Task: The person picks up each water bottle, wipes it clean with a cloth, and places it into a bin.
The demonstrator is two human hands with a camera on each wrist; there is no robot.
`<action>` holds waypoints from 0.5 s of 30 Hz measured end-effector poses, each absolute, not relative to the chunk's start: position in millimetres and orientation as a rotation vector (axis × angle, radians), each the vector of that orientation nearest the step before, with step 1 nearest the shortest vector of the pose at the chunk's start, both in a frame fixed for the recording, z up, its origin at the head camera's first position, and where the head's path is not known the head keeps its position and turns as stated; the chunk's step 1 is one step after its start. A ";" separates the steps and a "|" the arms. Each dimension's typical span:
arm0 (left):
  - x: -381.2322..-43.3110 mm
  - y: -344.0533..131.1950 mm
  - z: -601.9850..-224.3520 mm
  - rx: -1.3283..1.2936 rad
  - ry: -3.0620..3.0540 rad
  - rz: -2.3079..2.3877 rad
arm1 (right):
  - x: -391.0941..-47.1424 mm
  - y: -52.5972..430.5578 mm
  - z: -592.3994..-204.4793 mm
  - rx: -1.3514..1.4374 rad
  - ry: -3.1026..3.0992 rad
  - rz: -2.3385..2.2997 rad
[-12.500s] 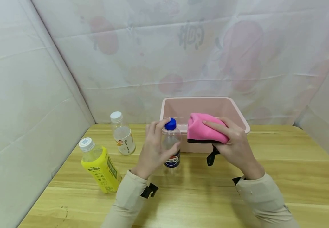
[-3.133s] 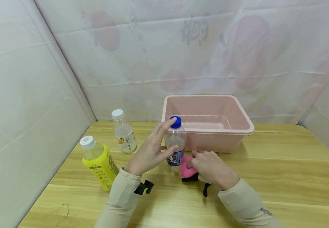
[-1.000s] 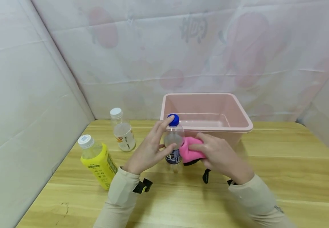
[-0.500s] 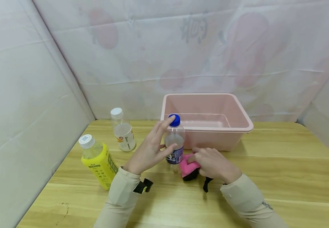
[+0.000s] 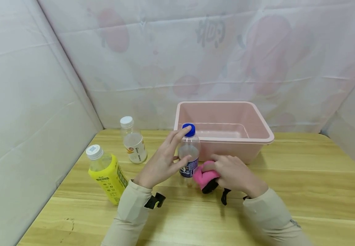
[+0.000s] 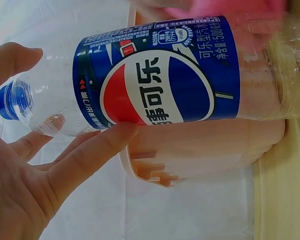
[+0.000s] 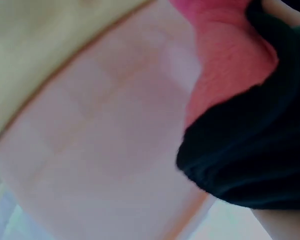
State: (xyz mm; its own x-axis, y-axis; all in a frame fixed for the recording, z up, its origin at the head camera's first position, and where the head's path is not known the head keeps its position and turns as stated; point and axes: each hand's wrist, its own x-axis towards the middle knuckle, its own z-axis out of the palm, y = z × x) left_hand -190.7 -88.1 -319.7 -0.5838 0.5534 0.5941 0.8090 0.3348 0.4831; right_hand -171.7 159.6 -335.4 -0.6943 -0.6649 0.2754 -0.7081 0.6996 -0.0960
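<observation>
A clear plastic cola bottle (image 5: 193,147) with a blue cap stands upright on the table; its blue label (image 6: 165,80) faces the left wrist camera. My left hand (image 5: 162,162) holds it, with one fingertip on the cap, the thumb along its near side and other fingers behind. To the bottle's right, my right hand (image 5: 234,174) grips a bunched pink cloth (image 5: 206,176) with a black edge. The cloth meets the bottle's lower right side in the head view. In the right wrist view, the pink cloth (image 7: 230,70) and its black trim fill the right side.
A pink plastic bin (image 5: 236,150) stands right behind the bottle. To the left are a yellow-labelled bottle (image 5: 111,181) and a clear bottle with a white cap (image 5: 134,143). Pale printed fabric (image 5: 153,68) walls off the back and sides of the wooden table (image 5: 303,191).
From beside the bottle's upper part, the pink cloth has come down to its lower side. Within the last second it drops, then rises slightly. The left hand keeps its hold on the bottle.
</observation>
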 end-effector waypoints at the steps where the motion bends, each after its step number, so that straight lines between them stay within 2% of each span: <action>1: -190.8 -87.9 -319.5 -1.214 -2.281 -1.110 | -170.8 160.9 -332.1 1.097 -2.653 0.310; 8: -191.4 -87.2 -319.0 -1.212 -2.280 -1.110 | -167.3 173.0 -312.1 1.040 -2.247 0.454; 15: -192.2 -87.6 -320.7 -1.220 -2.259 -1.122 | -171.4 176.5 -307.7 1.019 -2.057 0.556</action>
State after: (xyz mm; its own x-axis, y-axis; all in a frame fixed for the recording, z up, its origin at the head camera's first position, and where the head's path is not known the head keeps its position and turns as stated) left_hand -192.2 -87.6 -320.7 -0.5745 0.5489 0.6072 0.8155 0.3201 0.4822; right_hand -171.4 176.5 -307.7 -0.3930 -0.4777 0.7857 -0.8085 0.5866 -0.0477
